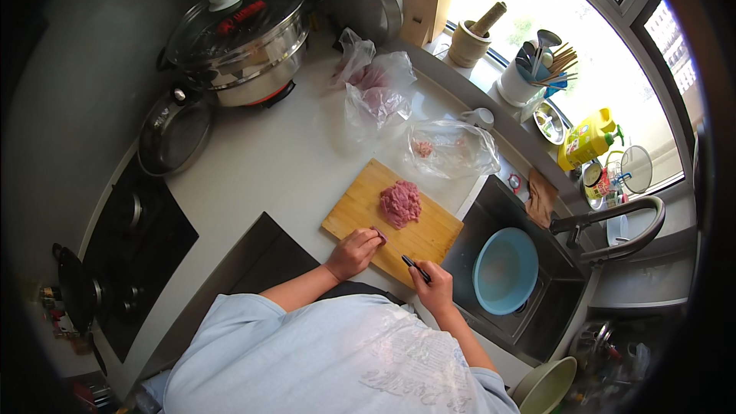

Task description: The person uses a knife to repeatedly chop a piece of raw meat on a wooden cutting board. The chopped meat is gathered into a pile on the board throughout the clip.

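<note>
My left hand pinches a small piece of raw meat over the near left side of a wooden cutting board. In my right hand is the black handle of a knife. Its thin blade points toward the piece of meat, and whether the two touch is too small to tell. A heap of cut raw meat lies on the far half of the board. Just beyond the board, a clear plastic bag holds a few scraps of meat.
To the right, a blue basin with water stands in the dark sink under a curved faucet. Knotted plastic bags of meat lie farther back. A lidded steamer pot and a frying pan stand at left, near the black cooktop.
</note>
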Available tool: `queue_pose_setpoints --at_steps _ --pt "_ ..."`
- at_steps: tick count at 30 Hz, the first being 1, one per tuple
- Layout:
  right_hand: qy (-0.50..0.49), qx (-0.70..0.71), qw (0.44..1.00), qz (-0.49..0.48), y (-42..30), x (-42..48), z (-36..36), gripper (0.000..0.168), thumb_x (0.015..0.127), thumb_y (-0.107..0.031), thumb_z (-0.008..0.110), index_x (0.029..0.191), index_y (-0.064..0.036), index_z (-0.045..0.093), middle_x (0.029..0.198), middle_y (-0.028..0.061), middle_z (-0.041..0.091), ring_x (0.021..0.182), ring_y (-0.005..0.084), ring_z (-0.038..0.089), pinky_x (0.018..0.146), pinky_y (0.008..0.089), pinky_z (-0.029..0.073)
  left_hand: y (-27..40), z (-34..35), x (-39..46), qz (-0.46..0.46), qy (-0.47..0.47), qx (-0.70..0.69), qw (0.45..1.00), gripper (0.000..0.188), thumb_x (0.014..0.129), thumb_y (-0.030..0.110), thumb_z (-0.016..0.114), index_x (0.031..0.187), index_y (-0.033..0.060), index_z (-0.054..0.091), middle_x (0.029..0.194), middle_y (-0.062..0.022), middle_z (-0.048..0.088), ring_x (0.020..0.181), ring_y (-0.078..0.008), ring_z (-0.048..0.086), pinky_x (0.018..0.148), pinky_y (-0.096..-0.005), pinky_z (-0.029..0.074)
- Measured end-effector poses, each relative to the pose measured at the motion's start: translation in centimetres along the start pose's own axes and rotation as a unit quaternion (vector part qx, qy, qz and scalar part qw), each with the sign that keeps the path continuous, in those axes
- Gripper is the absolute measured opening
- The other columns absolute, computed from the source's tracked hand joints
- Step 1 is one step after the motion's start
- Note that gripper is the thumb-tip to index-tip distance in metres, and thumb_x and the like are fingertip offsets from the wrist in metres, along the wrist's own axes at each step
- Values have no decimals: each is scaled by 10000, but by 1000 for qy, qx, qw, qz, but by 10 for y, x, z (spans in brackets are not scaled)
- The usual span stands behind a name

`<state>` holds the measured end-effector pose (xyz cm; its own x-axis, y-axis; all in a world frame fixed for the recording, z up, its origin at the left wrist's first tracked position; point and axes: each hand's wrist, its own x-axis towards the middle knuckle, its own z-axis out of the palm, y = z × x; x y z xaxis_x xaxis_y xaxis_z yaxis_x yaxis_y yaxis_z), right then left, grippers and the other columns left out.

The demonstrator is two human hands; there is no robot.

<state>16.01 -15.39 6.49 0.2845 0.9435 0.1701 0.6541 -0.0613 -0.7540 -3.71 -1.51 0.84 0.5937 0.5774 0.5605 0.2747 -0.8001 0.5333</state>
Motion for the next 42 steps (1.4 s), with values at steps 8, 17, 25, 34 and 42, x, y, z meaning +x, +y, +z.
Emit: queue_pose_setpoints --at_steps 8,17,25,34,42 --pt "-39 -73 996 -35 13 8 3 130 901 -191 738 968 -82 715 726 122 645 612 316 659 527 411 509 -3 1 -3 -3 5 -5 1000 196 832 7 716 1025 27 688 1081 -99 658 1019 -299 641 878 -397 545" --pt "6 -147 984 -96 19 7 22 154 880 -181 744 1010 -103 718 708 105 607 583 309 640 505 415 498 -4 0 -4 -3 7 -9 1000 225 824 -6 706 1045 29 696 1069 -96 654 1009 -297 639 884 -397 547" --pt "19 -106 993 -52 25 -11 7 107 889 -129 742 951 -56 694 753 142 651 607 325 653 533 388 506 -3 1 -1 -10 3 -24 1000 211 832 -4 708 1039 42 699 1065 -84 657 1013 -289 641 889 -394 545" --pt "74 124 981 127 18 29 21 173 936 -175 735 930 -16 669 684 69 648 554 169 600 510 301 435 3 -5 4 -13 -3 -24 1000 214 851 2 695 1055 63 700 1060 -73 652 987 -266 640 851 -375 544" --pt "-5 360 875 323 21 55 19 252 1010 -294 645 883 -80 609 636 3 564 484 76 498 416 225 328 2 -5 3 -1 -4 -17 1000 221 853 18 698 1068 72 688 1056 -63 644 999 -260 644 863 -376 548"
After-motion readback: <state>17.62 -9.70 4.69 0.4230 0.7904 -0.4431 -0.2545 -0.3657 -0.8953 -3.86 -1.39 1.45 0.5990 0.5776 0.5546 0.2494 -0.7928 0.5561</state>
